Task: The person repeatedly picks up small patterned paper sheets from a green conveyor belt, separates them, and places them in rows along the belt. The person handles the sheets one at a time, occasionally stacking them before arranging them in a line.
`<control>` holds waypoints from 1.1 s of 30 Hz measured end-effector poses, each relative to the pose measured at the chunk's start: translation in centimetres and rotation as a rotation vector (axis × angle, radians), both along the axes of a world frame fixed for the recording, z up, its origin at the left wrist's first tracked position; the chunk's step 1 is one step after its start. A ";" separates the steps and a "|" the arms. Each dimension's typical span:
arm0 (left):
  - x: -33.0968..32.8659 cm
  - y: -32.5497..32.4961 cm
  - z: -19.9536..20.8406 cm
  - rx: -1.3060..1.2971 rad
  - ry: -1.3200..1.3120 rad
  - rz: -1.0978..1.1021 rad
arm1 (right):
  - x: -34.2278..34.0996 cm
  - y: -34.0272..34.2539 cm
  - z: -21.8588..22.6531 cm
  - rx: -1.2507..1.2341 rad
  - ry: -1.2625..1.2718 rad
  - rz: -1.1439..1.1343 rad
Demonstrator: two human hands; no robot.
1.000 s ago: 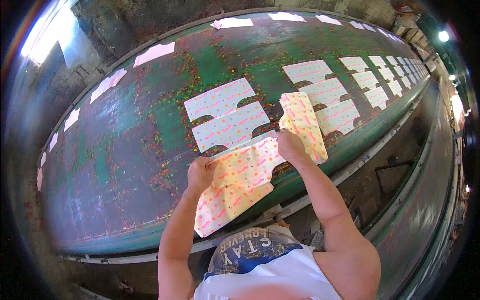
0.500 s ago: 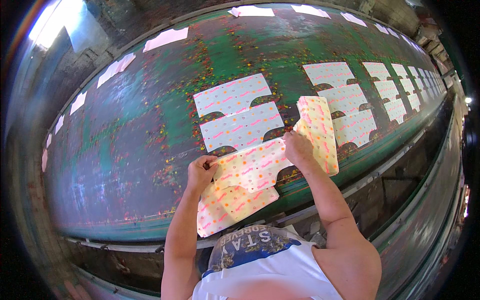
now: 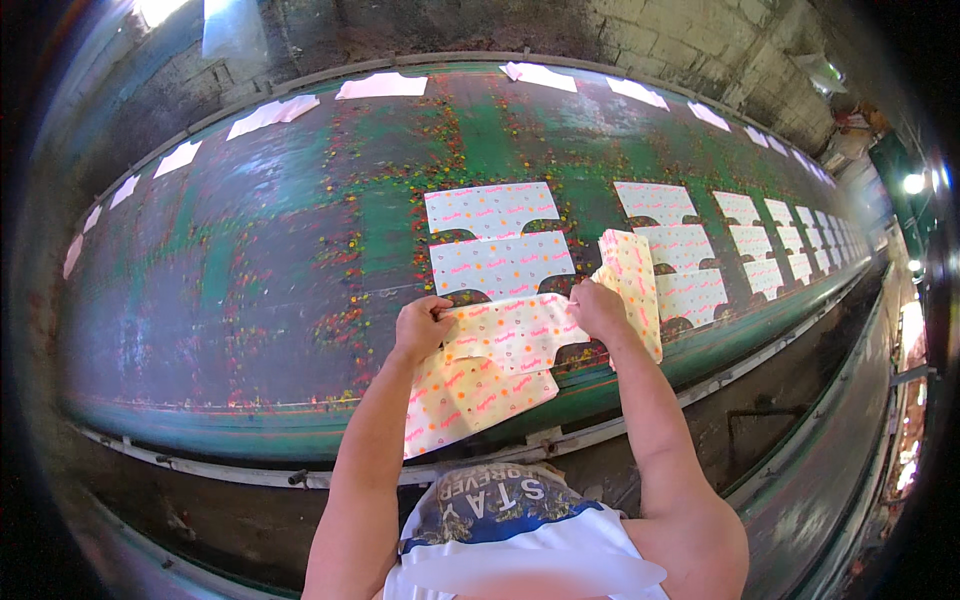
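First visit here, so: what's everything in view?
Long table: one, green and dark, across the view
Held printed piece: one, cream, table's near edge
Other printed pieces: count unclear, cream, beneath it and right
Flat printed pieces: many, white, rows on table
Plain pieces: at least ten, pale, far edge
Wall: one, grey, behind table
Lights: several, white, far right
Shirt: one, white and blue, bottom
Left hand: one, bare, piece's left end
Right hand: one, bare, piece's right end
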State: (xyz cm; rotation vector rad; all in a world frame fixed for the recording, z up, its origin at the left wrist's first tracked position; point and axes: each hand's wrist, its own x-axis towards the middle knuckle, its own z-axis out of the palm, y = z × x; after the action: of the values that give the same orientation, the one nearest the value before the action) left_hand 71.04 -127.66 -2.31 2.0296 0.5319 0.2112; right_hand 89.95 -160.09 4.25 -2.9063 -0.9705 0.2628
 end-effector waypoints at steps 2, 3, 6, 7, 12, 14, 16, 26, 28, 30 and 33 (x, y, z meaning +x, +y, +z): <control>-0.1 -0.1 0.3 0.049 0.009 -0.010 | -2.1 -0.6 1.7 0.277 0.024 0.100; -0.1 -0.2 0.5 0.081 0.024 -0.025 | -3.3 -0.9 2.6 0.357 0.091 0.102; -0.2 -0.5 1.1 0.199 0.042 -0.094 | -6.5 -1.8 5.1 0.591 0.248 0.103; -0.2 -0.6 1.3 0.243 0.035 -0.110 | -7.5 -2.3 5.9 0.641 0.296 0.076; 0.0 -0.4 1.8 0.346 0.095 -0.260 | -9.3 -4.1 7.1 0.743 0.458 -0.035; 0.3 -0.2 1.8 0.352 0.103 -0.285 | -8.4 -4.3 6.7 0.703 0.422 -0.081; 0.6 -0.2 1.6 0.292 0.017 -0.242 | -6.7 -4.4 5.8 0.725 0.399 -0.119; 5.6 2.0 3.2 0.125 -0.002 -0.049 | 7.7 -0.5 0.3 0.365 0.058 0.085; 6.9 2.4 3.3 0.201 0.006 0.003 | 10.5 1.1 -1.5 0.355 0.067 0.089; 8.6 3.4 2.8 0.191 0.044 0.006 | 12.8 2.8 -3.1 0.315 0.086 0.081; 10.4 4.7 1.2 0.185 0.103 0.043 | 15.9 4.6 -4.5 0.311 0.146 0.123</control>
State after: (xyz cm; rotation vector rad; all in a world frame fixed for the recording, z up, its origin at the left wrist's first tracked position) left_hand 81.41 -122.99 -1.12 2.2193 0.6401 0.1883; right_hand 105.80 -155.45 -0.29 -2.5161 -1.0603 0.2961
